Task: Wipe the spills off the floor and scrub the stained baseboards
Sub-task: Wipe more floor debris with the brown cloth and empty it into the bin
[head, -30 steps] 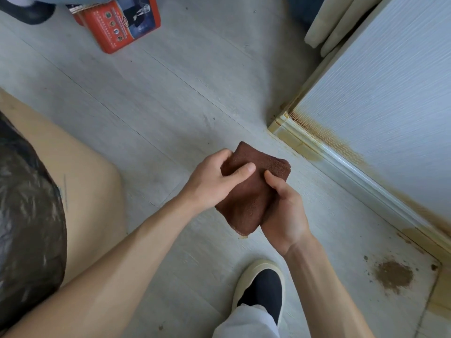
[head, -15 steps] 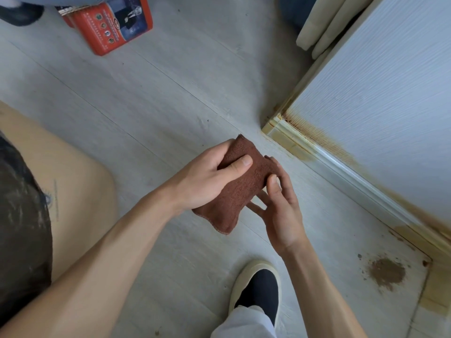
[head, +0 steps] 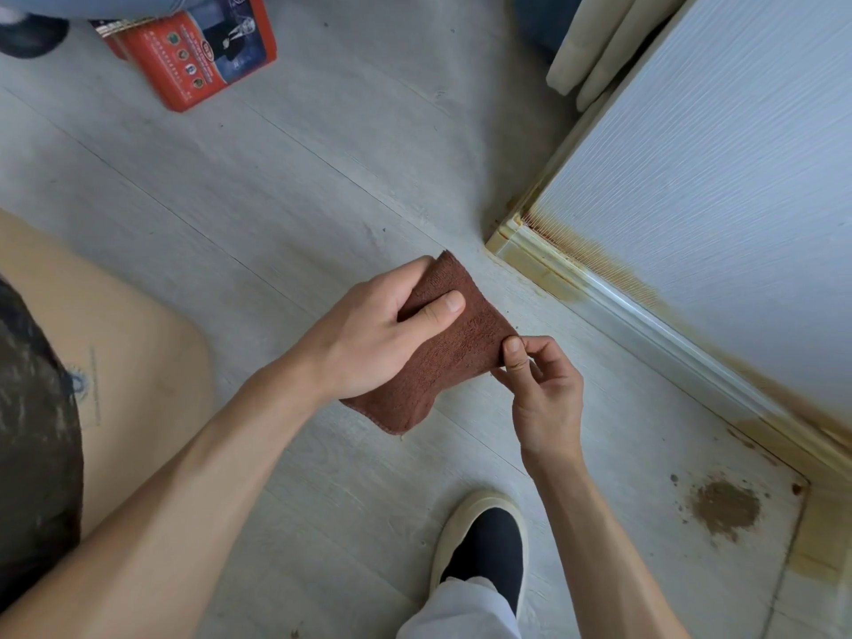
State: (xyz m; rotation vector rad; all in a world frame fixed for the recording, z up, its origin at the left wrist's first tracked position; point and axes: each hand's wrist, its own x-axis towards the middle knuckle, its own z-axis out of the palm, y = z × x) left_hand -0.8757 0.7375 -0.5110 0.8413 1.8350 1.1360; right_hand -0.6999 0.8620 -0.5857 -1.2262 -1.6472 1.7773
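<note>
At far left we see a tan surface (head: 138, 362) with a dark plastic bag (head: 32, 431) on it, and a red box (head: 207, 53) on the grey floor (head: 276, 186). Our left hand (head: 369, 334) has its grip wrapped round a folded brown cloth (head: 452, 348), thumb on top, held above the floor. Our right hand (head: 544, 389) pinches the cloth's right edge. Below is our dark shoe (head: 484, 546). Further right, a brown spill (head: 726, 507) marks the floor beside the yellow-stained baseboard (head: 645, 325).
</note>
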